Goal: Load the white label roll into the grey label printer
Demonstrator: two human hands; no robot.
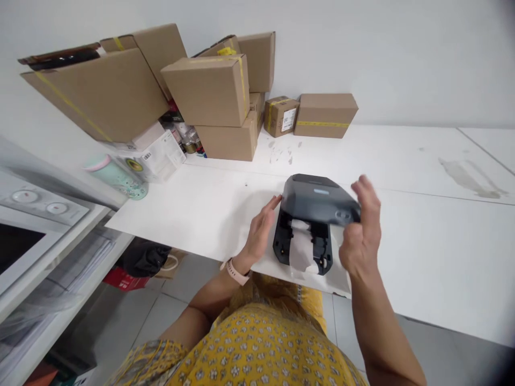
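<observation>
A plain white wall (410, 59) rises behind a long white table (434, 252), whose top has seams, a dull stain (470, 177) at far right and smaller worn patches near the far boxes. Grey floor tiles (177, 295) show below the near edge. At left, a white appliance with two knobs (44, 206) stands on a shelf unit. Brown cardboard boxes (209, 91) with yellow tape are stacked at far left, and two smaller boxes (325, 115) sit side by side against the wall. A mint tumbler (116, 176) leans at the table's left end.

The black printer (300, 201) sits at the table's near edge, around the middle. Its smooth, angular lid is tilted up, with a small pale label and oval buttons at its right end; the body below is an open cavity with a white paper strip (301, 249) running towards the near edge.

The left hand (260, 230) is open, fingers straight, alongside the printer's left side, grasping nothing. The right hand (361, 230) is blurred at the lid's right end, fingers raised; whether it grips the lid I cannot tell. A pink wristband (236, 272) circles the left wrist.
</observation>
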